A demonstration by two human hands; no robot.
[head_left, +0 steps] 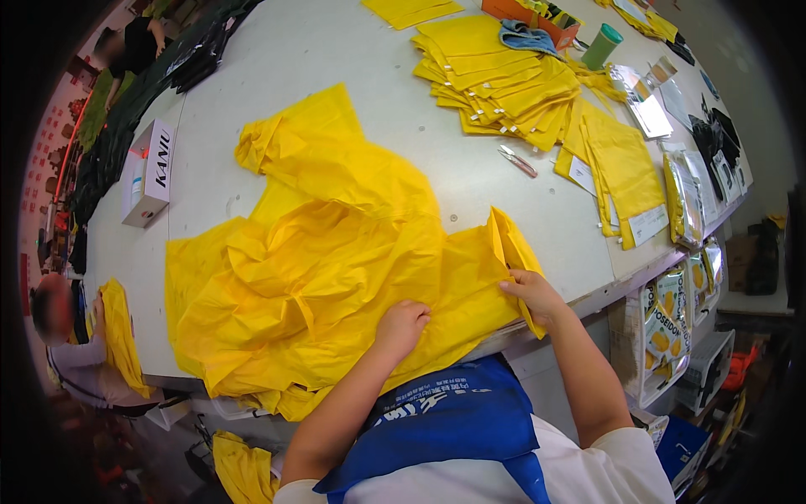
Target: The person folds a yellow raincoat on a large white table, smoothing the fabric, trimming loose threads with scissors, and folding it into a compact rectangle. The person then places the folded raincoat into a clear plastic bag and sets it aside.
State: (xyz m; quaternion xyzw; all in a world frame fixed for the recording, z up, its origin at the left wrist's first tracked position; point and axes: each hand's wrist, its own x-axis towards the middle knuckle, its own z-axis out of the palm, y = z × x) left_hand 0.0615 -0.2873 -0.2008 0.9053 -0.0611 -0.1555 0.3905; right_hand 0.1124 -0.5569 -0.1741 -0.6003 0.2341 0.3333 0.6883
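A large yellow raincoat [327, 252] lies crumpled across the near part of the table, its lower edge hanging over the front. My left hand [403, 328] is closed on the coat's fabric near the table edge. To the right, my right hand [535, 296] pinches the open end of a sleeve [508, 244], thumb on top and the other fingers partly hidden by the cloth. The sleeve's opening stands up a little beside that hand. Beyond it lie small thread snips [518, 161] on the bare tabletop.
Stacked folded yellow pieces [495, 76] lie at the far right, near a green-lidded container [602, 46] and an orange box [537, 21]. A white open box [149, 176] stands at left. Crates with packages [667, 328] sit below the right edge. A person [84, 353] handles yellow cloth at left.
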